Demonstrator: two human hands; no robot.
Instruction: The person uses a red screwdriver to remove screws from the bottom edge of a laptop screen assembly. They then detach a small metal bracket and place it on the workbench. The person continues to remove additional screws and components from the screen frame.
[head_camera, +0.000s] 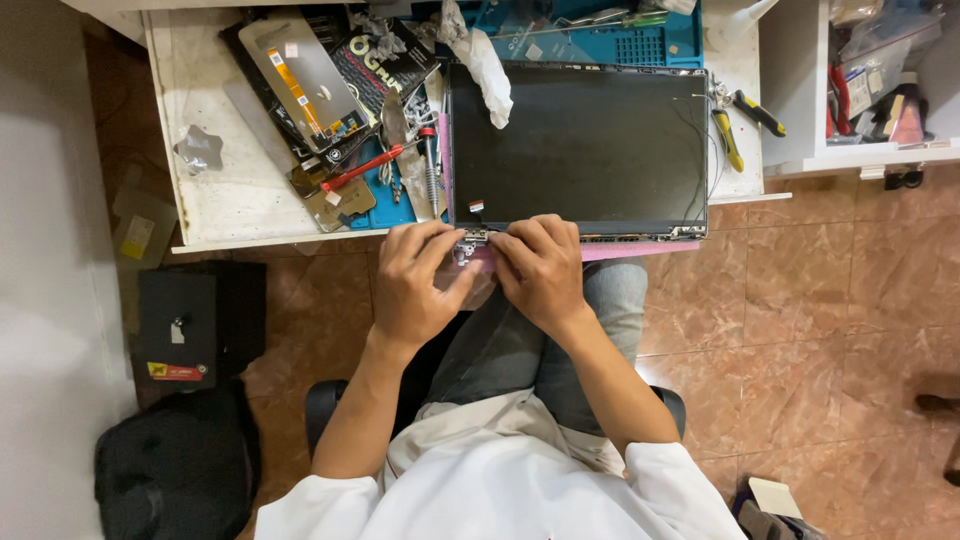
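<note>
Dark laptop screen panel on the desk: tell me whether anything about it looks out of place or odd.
The dark rectangular laptop screen panel overhangs the white desk's front edge, and thin loose wires trail across its right side. A crumpled white cloth lies over its top-left corner. Both hands press its near-edge metal hinge.

Screen panel (580, 145) on the surface (230, 200), directly beyond left hand (415, 280) and right hand (540, 265). Metal hinge (468, 245) between the hands at the panel's near edge. Screwdrivers (385, 165) beyond-left of the left hand; pliers (740, 120) far right.
</note>
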